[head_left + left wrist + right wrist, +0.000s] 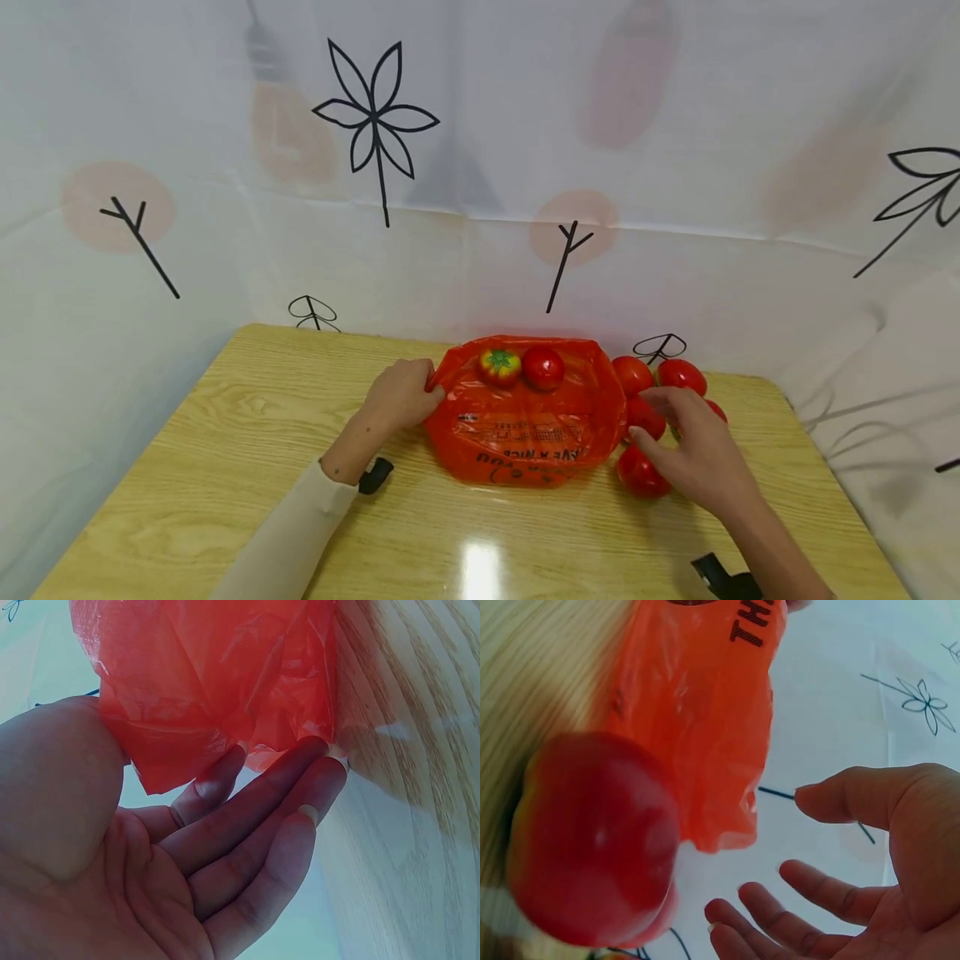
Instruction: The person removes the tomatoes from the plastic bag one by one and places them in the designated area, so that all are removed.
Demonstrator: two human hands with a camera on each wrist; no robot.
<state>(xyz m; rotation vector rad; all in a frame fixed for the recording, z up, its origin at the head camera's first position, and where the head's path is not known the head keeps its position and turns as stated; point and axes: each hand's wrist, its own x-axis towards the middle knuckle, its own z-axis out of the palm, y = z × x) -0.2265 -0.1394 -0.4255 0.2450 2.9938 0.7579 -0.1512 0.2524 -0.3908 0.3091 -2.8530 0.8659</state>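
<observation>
A red plastic bag [517, 425] with black print lies on the table, its mouth spread wide. Inside it, near the far side, are two round red fruits; one [499, 367] shows a yellow-green end, the other [543, 367] is plain red. My left hand [401, 396] pinches the bag's left rim between thumb and fingers, the remaining fingers loosely bent [255, 855]. To the right of the bag several more red fruits, apple-like in the right wrist view, sit together; the nearest [641, 473] is by the bag's corner. My right hand [697, 454] hovers over them, fingers spread, holding nothing.
The wooden table [225, 467] ends at a pale cloth backdrop [450, 275] with printed plants, which hangs behind and at both sides. Black straps [723, 577] show at both wrists.
</observation>
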